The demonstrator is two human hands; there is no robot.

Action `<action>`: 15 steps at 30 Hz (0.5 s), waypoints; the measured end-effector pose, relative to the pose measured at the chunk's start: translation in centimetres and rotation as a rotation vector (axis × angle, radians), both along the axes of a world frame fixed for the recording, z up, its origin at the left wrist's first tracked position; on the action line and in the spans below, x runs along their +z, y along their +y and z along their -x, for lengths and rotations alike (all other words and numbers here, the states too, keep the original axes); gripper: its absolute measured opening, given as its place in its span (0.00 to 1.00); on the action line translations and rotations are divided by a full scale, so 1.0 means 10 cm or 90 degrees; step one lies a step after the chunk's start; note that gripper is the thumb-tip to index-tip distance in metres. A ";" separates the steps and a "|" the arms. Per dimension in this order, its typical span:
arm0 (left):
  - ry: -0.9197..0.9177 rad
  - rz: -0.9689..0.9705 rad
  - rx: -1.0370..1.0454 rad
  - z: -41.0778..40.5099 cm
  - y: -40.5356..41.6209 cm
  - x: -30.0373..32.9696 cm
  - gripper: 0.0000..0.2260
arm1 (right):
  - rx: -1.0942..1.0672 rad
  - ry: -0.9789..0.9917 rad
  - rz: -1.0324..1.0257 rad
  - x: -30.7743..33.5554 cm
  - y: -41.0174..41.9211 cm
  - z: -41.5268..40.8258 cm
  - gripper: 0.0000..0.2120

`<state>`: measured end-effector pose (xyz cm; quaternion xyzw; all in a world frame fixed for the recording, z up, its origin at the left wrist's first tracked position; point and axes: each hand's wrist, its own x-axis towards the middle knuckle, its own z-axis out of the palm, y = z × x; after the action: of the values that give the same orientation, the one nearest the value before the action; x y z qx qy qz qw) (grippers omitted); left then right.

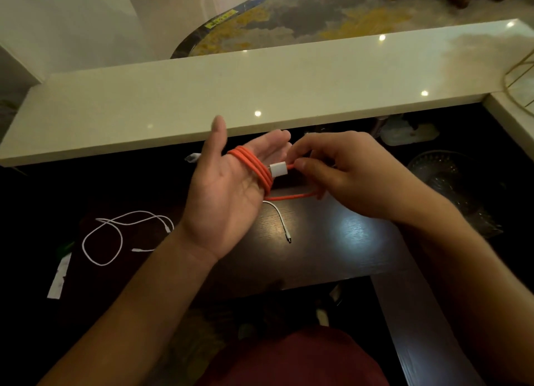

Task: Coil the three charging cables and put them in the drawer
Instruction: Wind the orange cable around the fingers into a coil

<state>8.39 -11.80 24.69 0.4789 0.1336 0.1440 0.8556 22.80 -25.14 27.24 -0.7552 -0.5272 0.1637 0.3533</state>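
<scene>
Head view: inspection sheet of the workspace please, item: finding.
Surface: dark wooden desk, glossy, below a pale counter ledge.
Job's things: orange cable wound in loops around the left hand's fingers; drawer not seen.
Clutter: paper strip at desk's left; dark glass dish at right.
Grippers: left hand open, palm up; right hand pinches the orange cable beside its white plug.
Cables: white cable loose at left; second white cable under the hands.
Surroundings: patterned floor beyond ledge.
</scene>
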 end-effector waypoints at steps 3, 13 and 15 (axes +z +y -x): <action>-0.011 -0.011 -0.096 0.00 -0.05 0.04 0.35 | 0.048 0.037 0.024 0.03 0.03 -0.07 0.07; -0.055 0.046 -0.131 0.00 -0.09 -0.03 0.38 | 0.071 -0.030 0.019 -0.05 0.12 0.07 0.07; -0.055 0.069 -0.088 -0.03 -0.09 -0.06 0.40 | 0.056 -0.030 -0.005 -0.09 0.14 0.12 0.09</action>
<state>8.69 -12.70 24.11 0.4331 0.0713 0.0979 0.8932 21.59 -23.78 26.38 -0.7338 -0.5687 0.1590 0.3359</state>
